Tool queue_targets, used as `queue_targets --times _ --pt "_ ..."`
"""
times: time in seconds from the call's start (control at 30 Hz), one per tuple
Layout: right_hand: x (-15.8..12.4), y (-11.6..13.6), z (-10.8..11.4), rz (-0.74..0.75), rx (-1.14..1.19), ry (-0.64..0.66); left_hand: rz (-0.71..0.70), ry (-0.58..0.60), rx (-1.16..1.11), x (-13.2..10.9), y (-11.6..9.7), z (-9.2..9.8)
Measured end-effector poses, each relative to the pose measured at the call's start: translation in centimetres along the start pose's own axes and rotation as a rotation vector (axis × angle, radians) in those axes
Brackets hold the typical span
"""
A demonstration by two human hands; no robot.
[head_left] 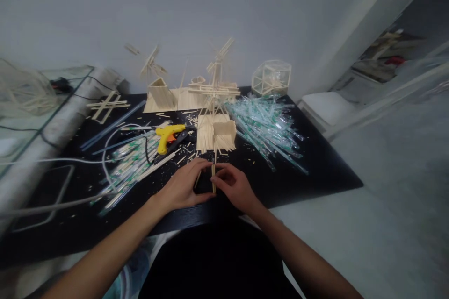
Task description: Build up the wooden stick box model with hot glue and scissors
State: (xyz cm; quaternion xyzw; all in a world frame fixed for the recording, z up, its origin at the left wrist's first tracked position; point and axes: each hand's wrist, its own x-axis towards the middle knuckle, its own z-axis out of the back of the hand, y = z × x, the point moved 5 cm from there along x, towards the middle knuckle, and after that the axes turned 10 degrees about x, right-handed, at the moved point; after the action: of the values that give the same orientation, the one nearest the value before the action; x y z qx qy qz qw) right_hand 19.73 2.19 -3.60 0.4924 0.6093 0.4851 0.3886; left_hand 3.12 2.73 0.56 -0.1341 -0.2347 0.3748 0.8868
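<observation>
My left hand (184, 187) and my right hand (235, 188) meet near the front edge of a black table (315, 168). Both pinch thin wooden sticks (213, 178) held upright between the fingertips; a second stick leans at the left fingers. Just beyond my hands stands a small stick-built house with a tower frame (215, 126). A yellow glue gun (168, 136) lies to the left of that model, its cord looping across the table.
A heap of clear plastic wrappers (268, 128) lies at the right, more wrappers (129, 163) at the left. Stick windmill models (156, 81), a wire-like cube frame (271, 77) and a stick cross (107, 105) stand at the back. A rolled mat (49, 135) lies left.
</observation>
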Motion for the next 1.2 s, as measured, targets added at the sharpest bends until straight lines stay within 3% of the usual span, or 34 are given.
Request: queue_targets --times 0.23,0.5,0.77,0.97,1.2 --pt "0.5 0.6 0.5 -0.104 -0.032 0.125 0.077 -0.053 -0.015 -1.0 -1.2 -0.6" --pt "0.1 1.0 0.8 -0.103 -0.014 0.116 0.052 -0.147 -0.015 -0.9 -1.9 -1.2" --pt "0.6 0.2 1.3 -0.211 0.204 0.048 0.238 -0.208 -0.011 -1.7 -0.9 -0.2" --pt "0.8 0.1 1.3 -0.199 0.194 0.077 0.334 -0.304 -0.008 -2.0 0.1 -0.7" --pt "0.9 0.0 1.1 -0.178 0.159 0.127 0.383 -0.277 0.005 -2.4 -0.2 -1.3"
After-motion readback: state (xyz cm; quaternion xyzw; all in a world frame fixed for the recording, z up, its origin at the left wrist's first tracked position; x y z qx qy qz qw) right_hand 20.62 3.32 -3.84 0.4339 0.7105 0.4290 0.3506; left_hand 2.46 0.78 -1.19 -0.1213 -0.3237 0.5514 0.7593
